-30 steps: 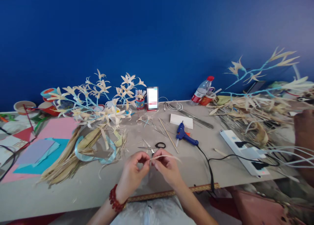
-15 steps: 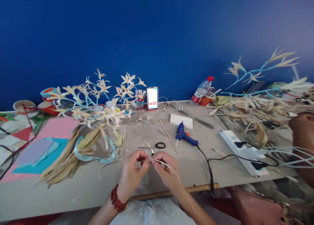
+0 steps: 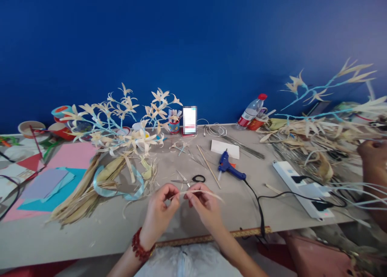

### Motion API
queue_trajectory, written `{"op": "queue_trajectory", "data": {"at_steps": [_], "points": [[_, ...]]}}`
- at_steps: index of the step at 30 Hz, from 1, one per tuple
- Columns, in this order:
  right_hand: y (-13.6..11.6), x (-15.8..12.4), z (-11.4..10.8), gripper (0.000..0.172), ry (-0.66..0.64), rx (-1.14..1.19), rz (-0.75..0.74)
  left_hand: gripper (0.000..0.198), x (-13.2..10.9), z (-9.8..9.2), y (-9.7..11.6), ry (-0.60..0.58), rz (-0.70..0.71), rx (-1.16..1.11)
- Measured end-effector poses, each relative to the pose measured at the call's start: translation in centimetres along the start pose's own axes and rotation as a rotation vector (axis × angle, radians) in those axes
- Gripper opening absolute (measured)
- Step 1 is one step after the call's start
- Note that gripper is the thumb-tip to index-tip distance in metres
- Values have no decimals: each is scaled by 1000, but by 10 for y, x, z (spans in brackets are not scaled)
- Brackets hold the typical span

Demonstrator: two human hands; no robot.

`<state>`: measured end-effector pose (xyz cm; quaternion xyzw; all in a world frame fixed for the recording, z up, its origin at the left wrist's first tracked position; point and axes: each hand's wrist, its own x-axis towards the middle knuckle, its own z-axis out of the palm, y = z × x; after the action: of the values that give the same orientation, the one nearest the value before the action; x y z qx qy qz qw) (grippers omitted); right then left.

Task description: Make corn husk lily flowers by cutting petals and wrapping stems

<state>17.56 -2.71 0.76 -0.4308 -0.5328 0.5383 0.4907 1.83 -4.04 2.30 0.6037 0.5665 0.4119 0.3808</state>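
A thin pale strip (image 3: 211, 194), which looks like dried husk, runs between my two hands above the table's front part. My left hand (image 3: 163, 204) pinches it between thumb and forefinger. The fingers of my right hand (image 3: 202, 204) are closed on it a little to the right, and its end sticks out past that hand. Just beyond my fingers lie scissors (image 3: 198, 179) with black handles, blades spread, partly hidden by my right hand. A blue glue gun (image 3: 231, 168) rests farther right, near a thin wooden stick (image 3: 208, 166).
Husk flowers (image 3: 121, 111) on blue stems stand back left, behind a husk bundle (image 3: 87, 192) and coloured paper (image 3: 45, 184). A power strip (image 3: 299, 190) lies right, its cables trailing. A bottle (image 3: 252, 109) leans at the back. Another person's hand (image 3: 371, 156) is at far right.
My hands have moved slightly apart, and more of the strip shows between them. Its free end now points out to the right rather than lying down over my right hand.
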Motion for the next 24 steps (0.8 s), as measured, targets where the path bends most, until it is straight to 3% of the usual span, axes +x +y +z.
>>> {"op": "queue_trajectory", "data": {"at_steps": [14,20,24], "points": [[-3,4,2,13,-126,373,131,13,1,5,5,-228,-341,-837],[-10,4,2,13,-109,189,108,12,0,0,9,-118,-96,-422],[-12,3,1,8,-152,127,122,15,0,1,9,-105,-87,-383]]}}
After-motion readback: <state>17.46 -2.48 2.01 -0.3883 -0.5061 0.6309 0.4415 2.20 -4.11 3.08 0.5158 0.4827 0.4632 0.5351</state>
